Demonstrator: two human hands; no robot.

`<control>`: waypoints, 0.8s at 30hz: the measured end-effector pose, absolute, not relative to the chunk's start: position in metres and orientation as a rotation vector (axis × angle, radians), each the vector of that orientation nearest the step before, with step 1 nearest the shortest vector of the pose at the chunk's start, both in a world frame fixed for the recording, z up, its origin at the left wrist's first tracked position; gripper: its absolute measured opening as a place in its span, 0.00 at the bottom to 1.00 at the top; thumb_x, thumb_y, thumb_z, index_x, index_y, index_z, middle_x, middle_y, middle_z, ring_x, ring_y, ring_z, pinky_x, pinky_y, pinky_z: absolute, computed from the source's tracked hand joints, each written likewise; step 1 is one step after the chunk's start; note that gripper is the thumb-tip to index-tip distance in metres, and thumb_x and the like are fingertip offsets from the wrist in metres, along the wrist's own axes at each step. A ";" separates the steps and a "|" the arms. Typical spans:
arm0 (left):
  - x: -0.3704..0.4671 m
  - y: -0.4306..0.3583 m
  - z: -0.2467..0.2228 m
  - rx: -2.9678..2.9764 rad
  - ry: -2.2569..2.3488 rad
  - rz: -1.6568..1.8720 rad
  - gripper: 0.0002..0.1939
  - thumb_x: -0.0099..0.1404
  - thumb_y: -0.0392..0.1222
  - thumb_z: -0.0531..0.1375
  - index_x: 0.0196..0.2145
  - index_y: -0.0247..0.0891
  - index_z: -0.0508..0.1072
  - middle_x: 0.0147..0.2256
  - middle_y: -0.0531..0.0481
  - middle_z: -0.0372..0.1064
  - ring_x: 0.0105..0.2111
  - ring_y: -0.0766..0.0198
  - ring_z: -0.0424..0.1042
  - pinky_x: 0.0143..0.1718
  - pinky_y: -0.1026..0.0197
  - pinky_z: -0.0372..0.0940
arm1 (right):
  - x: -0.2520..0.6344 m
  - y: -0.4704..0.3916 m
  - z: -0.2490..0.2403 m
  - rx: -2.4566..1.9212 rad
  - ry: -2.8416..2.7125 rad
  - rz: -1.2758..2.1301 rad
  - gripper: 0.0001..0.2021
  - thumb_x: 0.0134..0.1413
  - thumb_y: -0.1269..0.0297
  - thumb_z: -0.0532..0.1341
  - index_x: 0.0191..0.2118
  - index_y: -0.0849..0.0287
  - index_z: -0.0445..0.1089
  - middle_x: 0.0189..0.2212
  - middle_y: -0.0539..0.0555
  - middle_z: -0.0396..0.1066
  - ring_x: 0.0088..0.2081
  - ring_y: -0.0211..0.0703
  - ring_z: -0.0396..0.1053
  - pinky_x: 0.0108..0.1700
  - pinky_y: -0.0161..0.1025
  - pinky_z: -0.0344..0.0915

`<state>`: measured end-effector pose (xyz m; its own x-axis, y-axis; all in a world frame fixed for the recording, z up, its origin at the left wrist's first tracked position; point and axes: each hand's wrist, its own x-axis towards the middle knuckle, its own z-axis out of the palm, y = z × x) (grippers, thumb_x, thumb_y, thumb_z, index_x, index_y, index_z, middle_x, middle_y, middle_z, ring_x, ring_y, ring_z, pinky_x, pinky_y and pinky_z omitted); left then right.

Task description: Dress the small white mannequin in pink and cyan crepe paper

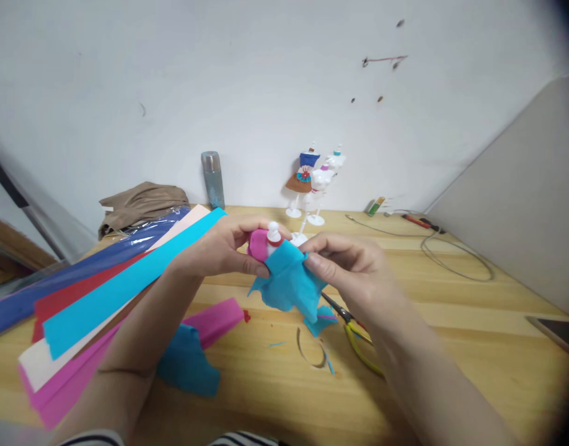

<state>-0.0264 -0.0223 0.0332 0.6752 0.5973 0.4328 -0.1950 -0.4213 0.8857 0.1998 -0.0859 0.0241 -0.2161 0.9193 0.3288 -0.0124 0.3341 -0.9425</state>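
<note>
My left hand (222, 244) is closed around a small white dress form (274, 233), tilted with its knob toward me. Bright pink paper (257, 244) covers one side of it, and a red band circles its neck. Against the other side lies a piece of blue crepe paper (289, 279), hanging in loose folds. The thumb and fingers of my right hand (352, 263) pinch the upper right edge of this blue paper. Most of the form's body is hidden behind the paper and my fingers. Yellow-handled scissors (354, 341) lie under my right wrist.
Long coloured paper strips (126, 288) fan out at left, near a brown cloth (142, 204). A blue offcut (191, 362) and small scraps lie in front. Behind stand a thermos (212, 179) and several little dress forms (321, 178). A cable (452, 266) curls at right.
</note>
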 end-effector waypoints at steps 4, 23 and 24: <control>-0.024 -0.021 0.029 1.805 0.362 0.916 0.26 0.46 0.36 0.80 0.44 0.40 0.83 0.40 0.48 0.82 0.43 0.59 0.80 0.47 0.61 0.74 | 0.196 -0.081 0.023 -0.841 -1.493 1.118 0.13 0.51 0.52 0.73 0.30 0.54 0.74 0.22 0.47 0.69 0.21 0.35 0.63 0.22 0.34 0.63; -0.037 -0.020 0.033 2.273 0.138 0.936 0.27 0.57 0.40 0.76 0.54 0.43 0.81 0.47 0.48 0.83 0.47 0.52 0.82 0.54 0.57 0.75 | 0.191 -0.088 0.031 -0.882 -1.686 0.782 0.06 0.54 0.63 0.66 0.28 0.53 0.71 0.27 0.48 0.76 0.31 0.42 0.75 0.37 0.41 0.72; -0.037 -0.020 0.035 2.285 0.120 0.929 0.27 0.58 0.40 0.75 0.55 0.44 0.80 0.47 0.48 0.83 0.47 0.52 0.82 0.55 0.57 0.74 | 0.191 -0.089 0.032 -0.881 -1.690 0.786 0.05 0.55 0.63 0.65 0.29 0.53 0.71 0.27 0.48 0.75 0.31 0.42 0.75 0.37 0.41 0.72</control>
<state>-0.0371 -0.0205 0.0348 0.7435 0.3142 0.5903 -0.1543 -0.7783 0.6087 0.1912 -0.0891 0.0319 -0.2024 0.8515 0.4838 0.1790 0.5178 -0.8366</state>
